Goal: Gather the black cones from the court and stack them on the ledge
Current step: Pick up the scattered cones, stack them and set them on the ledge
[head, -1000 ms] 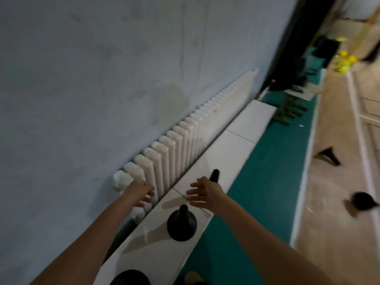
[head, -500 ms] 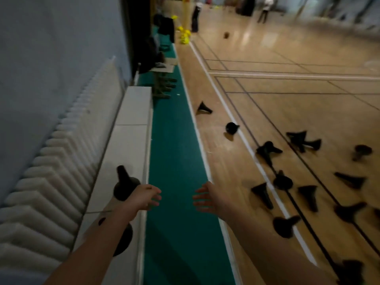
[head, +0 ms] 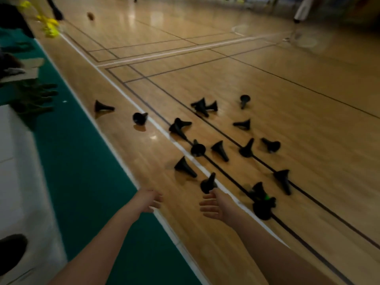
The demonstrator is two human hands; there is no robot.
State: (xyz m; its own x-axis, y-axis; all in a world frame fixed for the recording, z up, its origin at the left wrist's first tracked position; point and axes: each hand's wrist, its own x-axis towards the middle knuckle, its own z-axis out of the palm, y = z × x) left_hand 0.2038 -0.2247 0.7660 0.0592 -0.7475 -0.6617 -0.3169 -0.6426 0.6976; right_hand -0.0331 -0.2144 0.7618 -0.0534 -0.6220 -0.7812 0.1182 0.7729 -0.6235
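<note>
Several black cones lie scattered on the wooden court, most tipped on their sides. The nearest cone sits just beyond my right hand, another cone lies a little further left, and a cluster of cones is to the right. My left hand and my right hand both reach forward over the floor with relaxed fingers and hold nothing. The white ledge runs along the left edge, with the dark base of a cone on it at the lower left.
A green floor strip separates the ledge from the court. Dark bags and clutter sit at the far end of the ledge, with yellow items beyond. A person's legs stand far off at the upper right.
The view has swung right from the wall and ledge to the court. Both hands left the cones on the ledge and now reach empty toward the scattered cones.
</note>
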